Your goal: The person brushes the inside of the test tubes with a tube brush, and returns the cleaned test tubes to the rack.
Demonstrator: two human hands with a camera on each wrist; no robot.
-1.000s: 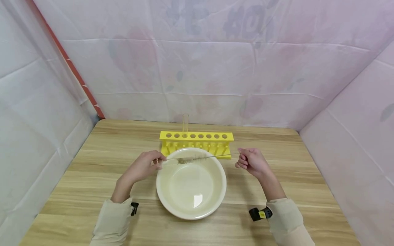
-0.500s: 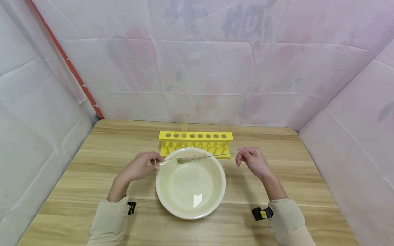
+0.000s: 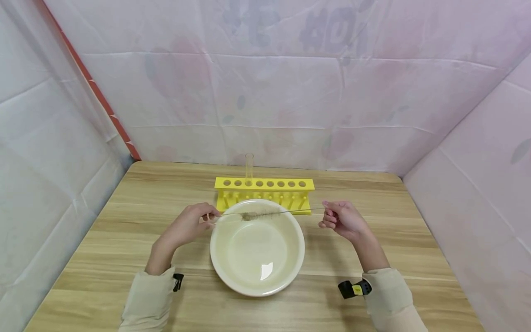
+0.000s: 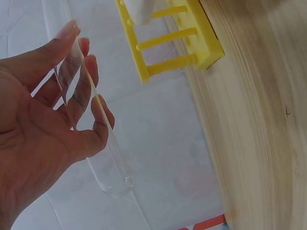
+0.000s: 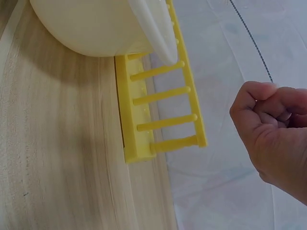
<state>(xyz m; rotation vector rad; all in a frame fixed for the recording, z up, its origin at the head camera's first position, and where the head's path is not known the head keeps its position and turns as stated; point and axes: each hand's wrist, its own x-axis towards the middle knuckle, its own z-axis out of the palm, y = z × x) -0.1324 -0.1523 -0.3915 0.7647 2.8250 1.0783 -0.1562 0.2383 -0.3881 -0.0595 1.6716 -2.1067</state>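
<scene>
Between left hand (image 3: 192,224) and right hand (image 3: 343,221) | brush (image 3: 265,214) | left grips test tube (image 4: 109,170)

Table (image 3: 124,240): your surface is pale wood-grain, darker streaks running side to side, far left corner rounded.
Basin (image 3: 257,251): cream, round, standing upright on the wood in front of you, about mid-width.
Rack (image 3: 264,188): yellow, set lengthwise near the table's far edge, just behind the basin; you can count eight holes in its top plate, pegs below.
Basin-to-rack gap: the rim hides part of the rack's base, so you cannot tell whether they touch.
</scene>
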